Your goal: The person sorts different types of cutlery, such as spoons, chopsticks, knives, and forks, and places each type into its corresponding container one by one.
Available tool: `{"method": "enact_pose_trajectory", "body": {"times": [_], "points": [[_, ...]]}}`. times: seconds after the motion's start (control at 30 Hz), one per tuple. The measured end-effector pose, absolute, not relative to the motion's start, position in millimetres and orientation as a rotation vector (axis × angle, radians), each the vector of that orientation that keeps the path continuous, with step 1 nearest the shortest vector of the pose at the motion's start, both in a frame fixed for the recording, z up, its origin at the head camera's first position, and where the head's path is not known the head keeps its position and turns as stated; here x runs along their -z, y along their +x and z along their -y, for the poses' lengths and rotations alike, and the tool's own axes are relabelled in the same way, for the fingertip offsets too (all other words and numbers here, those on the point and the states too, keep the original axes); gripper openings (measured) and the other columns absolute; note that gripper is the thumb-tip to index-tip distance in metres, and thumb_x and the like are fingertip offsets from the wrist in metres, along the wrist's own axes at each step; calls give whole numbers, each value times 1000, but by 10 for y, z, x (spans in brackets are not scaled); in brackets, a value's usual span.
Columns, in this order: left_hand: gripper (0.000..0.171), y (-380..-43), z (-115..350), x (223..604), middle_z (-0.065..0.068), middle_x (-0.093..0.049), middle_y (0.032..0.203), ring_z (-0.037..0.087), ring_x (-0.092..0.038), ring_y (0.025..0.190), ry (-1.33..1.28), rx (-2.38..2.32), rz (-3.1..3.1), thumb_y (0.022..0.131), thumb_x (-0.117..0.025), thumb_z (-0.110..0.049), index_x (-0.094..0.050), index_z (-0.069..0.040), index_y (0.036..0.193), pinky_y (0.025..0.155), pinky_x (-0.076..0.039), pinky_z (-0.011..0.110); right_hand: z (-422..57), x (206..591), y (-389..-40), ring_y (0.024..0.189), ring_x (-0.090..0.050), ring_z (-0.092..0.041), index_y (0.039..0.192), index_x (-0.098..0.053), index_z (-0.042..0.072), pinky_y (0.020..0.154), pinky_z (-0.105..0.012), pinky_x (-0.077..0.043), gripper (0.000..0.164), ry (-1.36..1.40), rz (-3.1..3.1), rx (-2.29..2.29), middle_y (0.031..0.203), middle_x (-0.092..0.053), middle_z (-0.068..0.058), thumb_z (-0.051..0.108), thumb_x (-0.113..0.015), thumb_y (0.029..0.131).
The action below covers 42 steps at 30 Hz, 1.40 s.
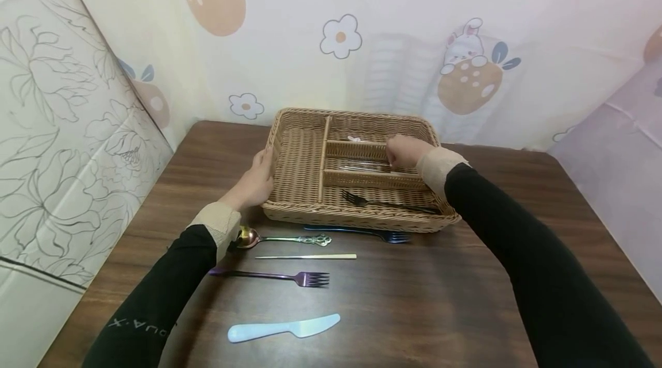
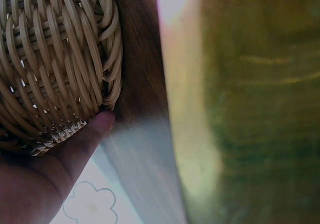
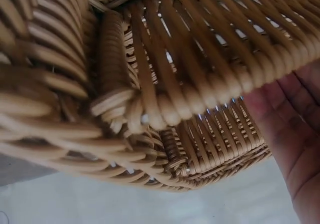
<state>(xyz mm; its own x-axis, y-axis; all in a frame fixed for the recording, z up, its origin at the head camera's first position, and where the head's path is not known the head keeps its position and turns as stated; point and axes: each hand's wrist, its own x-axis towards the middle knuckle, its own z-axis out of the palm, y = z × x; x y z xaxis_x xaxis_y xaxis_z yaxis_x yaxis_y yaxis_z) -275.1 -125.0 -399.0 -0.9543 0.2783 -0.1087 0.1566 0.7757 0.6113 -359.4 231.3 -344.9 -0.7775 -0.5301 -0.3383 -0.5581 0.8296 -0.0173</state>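
At the left end of the wicker basket (image 1: 320, 215) my left hand (image 1: 253, 183) grips the side. In the left wrist view one of its fingers (image 2: 92, 134) curls against the woven edge. My right hand (image 1: 405, 151) reaches down into the narrow middle compartment, over several thin silver pieces of cutlery (image 1: 362, 167). In the right wrist view its fingertips go behind a wicker divider (image 3: 200, 99), so I cannot tell whether they hold anything. A black fork (image 1: 388, 203) lies in the front compartment, and something small and white (image 1: 355, 139) shows in the back one.
Before the basket, on the wooden table (image 1: 414, 310), lie a blue fork (image 1: 357, 232), an ornate spoon (image 1: 279, 238), a slim pale stick (image 1: 310, 256), a purple fork (image 1: 274, 276) and a light blue knife (image 1: 284, 328). A patterned cloth (image 1: 289, 40) hangs close behind the basket.
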Motion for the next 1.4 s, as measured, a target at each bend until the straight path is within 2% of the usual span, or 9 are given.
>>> {"method": "enact_pose_trajectory", "body": {"times": [0.13,0.33,0.43,0.67,0.83,0.97,1.07,1.2,1.4], "points": [[70,-2754,1249,3986,20,6,163,46,-54,114,345,-921,-2777,100,-29,-8,13,-6,156,103,-42,54,-2317,3495,-3601,52,-42,-11,66,-68,6,58,-29,-41,22,-850,-2689,-109,60,-60,-3,-5,-63,85],[69,-2771,1251,3995,19,7,164,44,-54,116,333,-926,-2770,101,-28,-9,14,-7,156,104,-42,53,-2310,3563,-3607,51,-24,-12,52,-41,15,52,-27,-28,39,-905,-2683,-84,52,-29,5,-14,-52,76],[70,-2775,1247,3999,18,6,164,43,-54,114,327,-924,-2770,101,-29,-10,13,-8,156,103,-43,53,-2299,3576,-3589,50,-24,-11,52,-42,16,52,-26,-27,40,-885,-2679,-82,51,-30,7,-14,-50,76],[71,-2781,1241,3991,18,7,164,36,-59,87,346,-913,-2777,101,-31,-9,14,-7,156,85,-49,48,-2285,3585,-3581,53,-17,-12,55,-30,18,53,-28,-22,45,-840,-2686,-104,55,-18,5,-14,-51,80],[70,-2771,1248,3994,19,7,163,41,-57,103,339,-922,-2772,101,-30,-8,14,-7,156,97,-45,51,-2301,3583,-3582,55,-14,-12,59,-26,18,55,-28,-21,47,-884,-2662,-61,59,-13,5,-13,-50,84],[70,-2754,1243,3989,19,7,164,44,-54,113,343,-939,-2764,101,-29,-8,14,-7,156,103,-42,53,-2341,3537,-3557,55,-15,-14,58,-28,16,56,-29,-21,40,-900,-2694,-16,58,-15,3,-14,-44,79],[70,-2741,1241,3985,19,6,164,42,-56,106,344,-941,-2766,101,-29,-8,14,-7,156,99,-45,52,-2370,3471,-3496,53,-32,-12,57,-49,9,55,-28,-33,32,-893,-2734,-13,56,-38,2,-11,-49,82],[69,-2731,1249,3975,20,5,163,39,-58,95,347,-932,-2776,101,-29,-7,14,-6,156,89,-49,49,-2389,3355,-3381,69,-59,-20,84,-70,-2,67,-36,-50,12,-904,-2750,-37,77,-66,-10,-5,-58,87],[69,-2716,1251,3951,22,5,163,37,-58,94,369,-922,-2775,101,-28,-7,14,-4,155,87,-48,49,-2429,3221,-3230,60,-46,-16,77,-69,-1,60,-32,-42,19,-940,-2786,23,70,-62,-9,-7,-53,84]]}}
